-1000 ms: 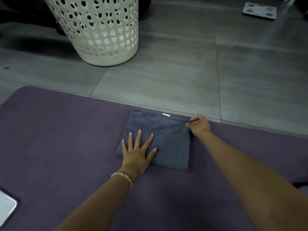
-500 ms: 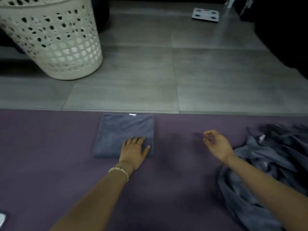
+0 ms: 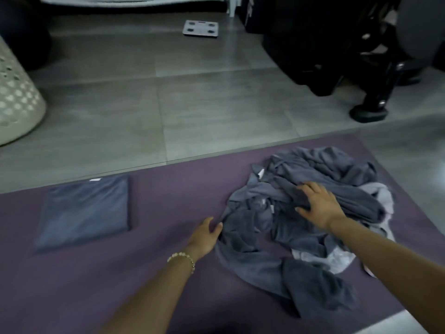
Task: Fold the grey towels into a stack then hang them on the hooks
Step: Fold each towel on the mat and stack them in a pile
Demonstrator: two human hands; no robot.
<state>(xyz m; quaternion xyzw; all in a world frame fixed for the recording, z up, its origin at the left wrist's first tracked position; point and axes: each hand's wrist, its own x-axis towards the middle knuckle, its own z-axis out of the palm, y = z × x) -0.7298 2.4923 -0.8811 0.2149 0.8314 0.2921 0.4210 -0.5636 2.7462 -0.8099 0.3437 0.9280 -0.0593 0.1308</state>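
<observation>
A folded grey towel (image 3: 84, 212) lies flat on the purple mat (image 3: 120, 285) at the left. To the right sits a crumpled pile of grey towels (image 3: 289, 227), with a paler cloth showing under its right side. My right hand (image 3: 315, 203) rests on top of the pile, fingers spread and slightly bent over a dark fold. My left hand (image 3: 204, 235), with a bead bracelet at the wrist, is at the pile's left edge, fingers loosely extended and touching the cloth. No hooks are in view.
A white perforated laundry basket (image 3: 16, 102) stands at the left edge on the grey tiled floor. A bathroom scale (image 3: 201, 28) lies at the far back. Black wheeled equipment (image 3: 349, 56) occupies the back right.
My left hand has left the folded towel and moved right to the pile's edge. My right hand has gone from hovering over the mat to resting on the pile. The view has swung right.
</observation>
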